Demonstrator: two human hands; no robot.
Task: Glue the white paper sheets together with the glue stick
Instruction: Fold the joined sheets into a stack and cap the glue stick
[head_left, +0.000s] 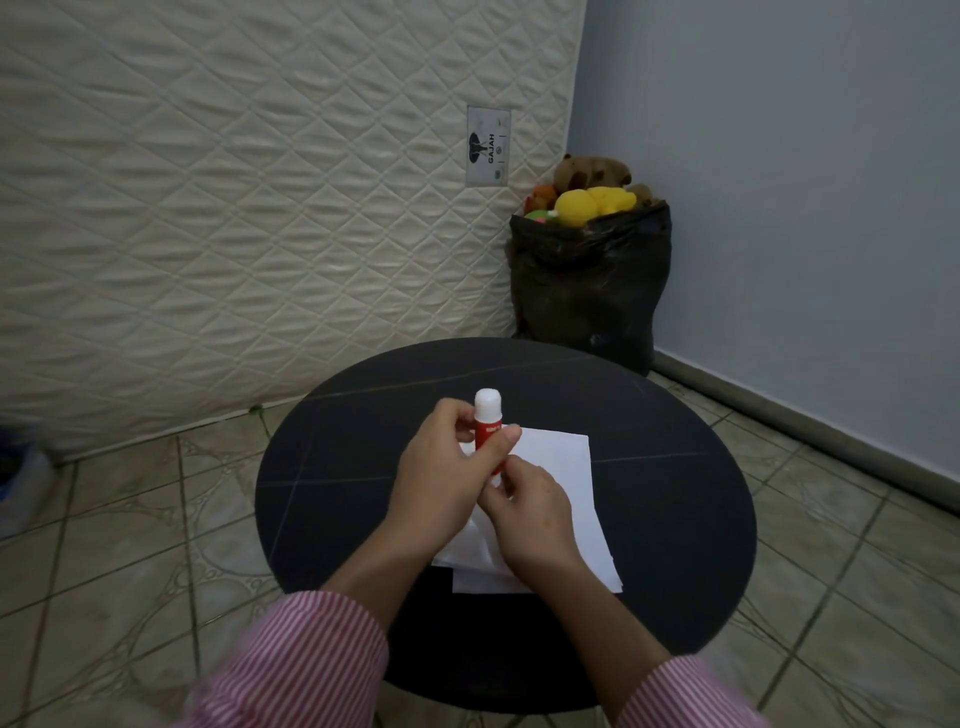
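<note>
One glue stick (487, 422) — both hands' fingers (511, 435) clamp it — above two paper sheets (558, 499).

"gajah" reads on the mattress (260, 208) label (488, 146).

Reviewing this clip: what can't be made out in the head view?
- Lower end of the red glue stick with white cap: hidden behind the left hand and right hand.
- Number of white paper sheets on the round black table: hands cover the overlap.
- Print on the glue stick: too small.
- Contents of the black plastic bag beneath the plush toys: hidden by the bag.
- Striped sleeves: blurred and cut off by the bottom edge.
</note>
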